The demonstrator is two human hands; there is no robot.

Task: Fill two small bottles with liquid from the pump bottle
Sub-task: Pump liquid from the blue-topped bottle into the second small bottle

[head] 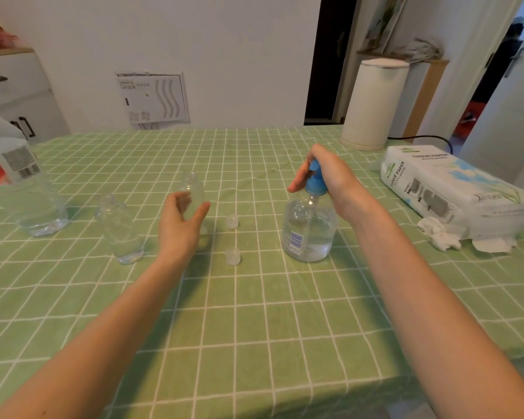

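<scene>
A clear pump bottle (307, 234) with a blue pump head stands right of centre on the green checked tablecloth (254, 313), holding some clear liquid. My right hand (325, 175) lies over the pump head, its fingers curled down around it. A small clear bottle (193, 184) stands uncapped left of centre. Just in front of it, my left hand (180, 225) has thumb and fingers spread to either side of it. I cannot tell whether they touch it. A second small clear bottle (120, 229) stands further left. Two small translucent caps (232, 221) (233, 256) lie between the bottles.
A larger clear plastic bottle (41, 211) with a little water stands at the far left, beside a plastic bag (5, 164). A tissue paper pack (448, 189) and crumpled tissues (439, 234) lie at the right. A white cylinder (372, 104) stands at the back right.
</scene>
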